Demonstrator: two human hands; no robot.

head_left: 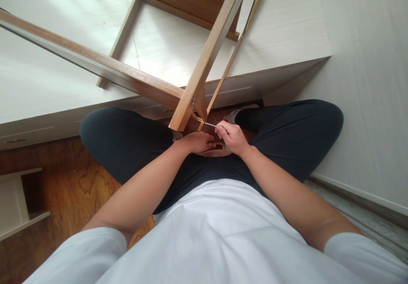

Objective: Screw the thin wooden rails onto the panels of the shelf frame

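Note:
I sit cross-legged on a wooden floor with a wooden frame [204, 58] leaning over my lap. My right hand [232, 137] pinches a thin white tie [209, 124] that runs to the frame's lower joint [193, 105], where a thin wooden slat [232, 54] meets the thicker bars. My left hand [198, 142] rests closed beside the right hand, just below the joint; what its fingers hold is hidden. Both hands touch each other over my dark trousers.
A long wooden bar [89, 61] of the frame stretches to the upper left. White cabinets [165, 50] stand in front, a white wall [369, 84] on the right. A white shelf piece [15, 203] sits at the left on the floor.

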